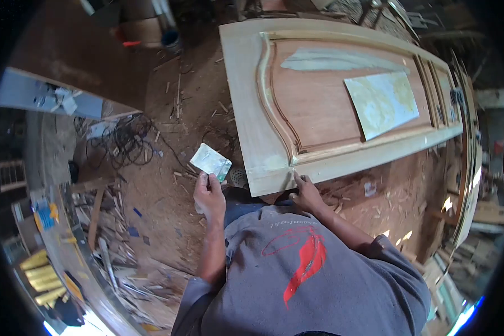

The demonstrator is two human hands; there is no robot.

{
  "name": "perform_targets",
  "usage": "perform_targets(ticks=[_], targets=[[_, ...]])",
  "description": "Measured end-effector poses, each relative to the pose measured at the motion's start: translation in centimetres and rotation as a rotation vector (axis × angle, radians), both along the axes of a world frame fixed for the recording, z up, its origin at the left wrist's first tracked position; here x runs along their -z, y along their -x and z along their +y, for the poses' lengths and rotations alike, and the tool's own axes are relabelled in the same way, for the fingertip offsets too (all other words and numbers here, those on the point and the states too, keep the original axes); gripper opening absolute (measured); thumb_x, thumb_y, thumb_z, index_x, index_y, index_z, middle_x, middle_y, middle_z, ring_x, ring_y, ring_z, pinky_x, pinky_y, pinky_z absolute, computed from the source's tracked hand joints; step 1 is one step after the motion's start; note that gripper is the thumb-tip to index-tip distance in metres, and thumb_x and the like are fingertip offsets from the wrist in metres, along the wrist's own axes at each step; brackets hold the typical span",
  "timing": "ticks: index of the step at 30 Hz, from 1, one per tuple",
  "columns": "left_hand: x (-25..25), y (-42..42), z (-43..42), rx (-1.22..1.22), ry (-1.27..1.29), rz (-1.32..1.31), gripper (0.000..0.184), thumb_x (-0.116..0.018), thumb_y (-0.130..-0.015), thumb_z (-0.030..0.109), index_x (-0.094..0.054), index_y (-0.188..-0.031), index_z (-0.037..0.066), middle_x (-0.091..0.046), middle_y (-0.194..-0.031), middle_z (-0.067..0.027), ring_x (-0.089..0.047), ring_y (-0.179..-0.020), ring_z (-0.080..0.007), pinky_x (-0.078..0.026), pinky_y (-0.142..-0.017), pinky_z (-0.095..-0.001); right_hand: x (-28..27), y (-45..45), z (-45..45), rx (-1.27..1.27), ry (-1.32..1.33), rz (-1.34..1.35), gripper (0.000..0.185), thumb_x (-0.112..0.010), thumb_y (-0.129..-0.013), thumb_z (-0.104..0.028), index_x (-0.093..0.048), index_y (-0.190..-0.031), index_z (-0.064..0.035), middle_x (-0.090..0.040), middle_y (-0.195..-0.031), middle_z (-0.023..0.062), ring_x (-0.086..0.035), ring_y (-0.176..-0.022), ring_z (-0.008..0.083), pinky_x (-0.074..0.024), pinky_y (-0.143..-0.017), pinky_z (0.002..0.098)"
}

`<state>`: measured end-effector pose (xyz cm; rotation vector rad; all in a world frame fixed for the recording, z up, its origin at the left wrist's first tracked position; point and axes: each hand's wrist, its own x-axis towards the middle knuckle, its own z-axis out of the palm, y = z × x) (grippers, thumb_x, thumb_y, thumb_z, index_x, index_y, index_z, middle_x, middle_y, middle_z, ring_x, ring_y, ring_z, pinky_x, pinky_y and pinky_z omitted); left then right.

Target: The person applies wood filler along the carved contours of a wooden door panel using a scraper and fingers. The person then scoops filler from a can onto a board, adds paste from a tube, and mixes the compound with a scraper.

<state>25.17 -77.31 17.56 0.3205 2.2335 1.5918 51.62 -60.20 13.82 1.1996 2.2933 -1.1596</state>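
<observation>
My left hand pinches the lower edge of a small whitish, smeared rectangular scraper, held over the floor left of a wooden door panel. At the panel's near edge, close to its lower left corner, lies my right hand, one finger reaching onto the pale frame; its other fingers are partly hidden. The panel has carved mouldings and a long pale patch across its reddish middle. A white sheet with yellowish smears rests on the panel.
Wood scraps and shavings cover the brown floor. Tangled black cable lies at the left, below a large brown board. A bench runs along the lower left. Boards stand at the right, and a dark bucket sits at the top.
</observation>
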Motion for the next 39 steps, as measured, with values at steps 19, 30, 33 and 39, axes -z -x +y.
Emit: perform_targets(ticks=[19,30,33,39], targets=[[-4.7,1.3,3.8,0.353,-0.07,-0.084,0.027,-0.054,-0.109,0.012,-0.062,-0.126,-0.007,-0.072,-0.11,-0.0104,-0.07,-0.09,-0.0129,-0.064,-0.072,-0.0291,0.8,5.4,-2.8,0.259,-0.201,-0.202,0.074,-0.074,-0.083,-0.026,-0.048,-0.14,0.0122,-0.06,-0.129,0.0262,-0.062,-0.121,0.0404,-0.0564,-0.101,0.0479],[-3.0,7.2,12.4,0.648,-0.089,-0.128,0.028,-0.055,-0.108,0.01,-0.062,-0.128,-0.008,-0.073,-0.111,-0.0116,-0.072,-0.092,-0.0148,-0.064,-0.073,-0.03,2.0,8.7,-1.9,0.603,0.045,-0.035,0.059,-0.068,-0.083,-0.021,-0.057,-0.128,0.0151,-0.063,-0.124,0.0315,-0.062,-0.12,0.0464,-0.0521,-0.107,0.0478],[-2.6,10.2,18.3,0.821,-0.053,-0.142,0.027,-0.057,-0.108,0.011,-0.063,-0.127,-0.008,-0.073,-0.109,-0.01,-0.071,-0.089,-0.0131,-0.063,-0.073,-0.0293,2.7,8.5,-3.1,0.668,0.023,0.171,0.055,-0.068,-0.082,-0.021,-0.062,-0.129,0.0082,-0.068,-0.115,0.0281,-0.066,-0.11,0.0447,-0.0536,-0.1,0.0489],[-2.7,15.5,24.8,0.992,-0.063,-0.132,0.027,-0.058,-0.108,0.01,-0.064,-0.126,-0.008,-0.072,-0.11,-0.0091,-0.069,-0.089,-0.0121,-0.061,-0.074,-0.0289,2.7,8.9,-6.1,1.253,-0.122,0.198,0.069,-0.07,-0.082,-0.018,-0.058,-0.149,-0.0089,-0.069,-0.102,0.0202,-0.068,-0.092,0.0344,-0.0554,-0.089,0.0415]])
